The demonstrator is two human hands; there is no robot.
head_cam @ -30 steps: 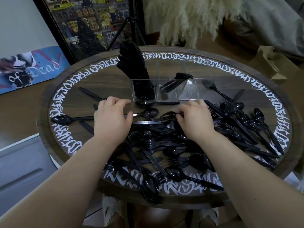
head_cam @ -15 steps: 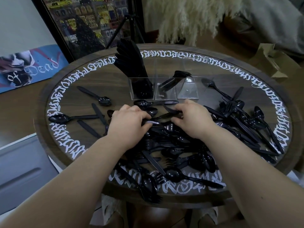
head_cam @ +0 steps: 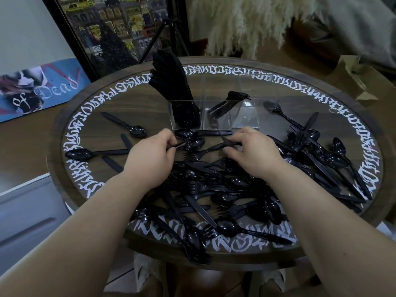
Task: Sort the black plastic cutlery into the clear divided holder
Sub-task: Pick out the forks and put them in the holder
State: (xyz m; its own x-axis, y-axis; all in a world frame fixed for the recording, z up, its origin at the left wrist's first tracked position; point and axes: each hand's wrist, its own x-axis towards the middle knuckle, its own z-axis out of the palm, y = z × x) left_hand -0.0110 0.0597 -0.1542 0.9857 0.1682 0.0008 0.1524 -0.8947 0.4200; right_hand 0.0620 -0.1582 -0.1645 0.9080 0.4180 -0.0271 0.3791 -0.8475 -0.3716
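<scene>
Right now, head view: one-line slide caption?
Both hands, left hand and right hand, pick black plastic cutlery from a round wooden table before the clear divided holder.

home living room, round lettered wooden table (head_cam: 132,103), framed city poster (head_cam: 111,24), pampas grass (head_cam: 246,22), skateboard deck (head_cam: 38,88), cardboard box (head_cam: 364,80)

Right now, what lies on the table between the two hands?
In the head view, between the left hand and the right hand lie a black spoon and a black fork.
</scene>
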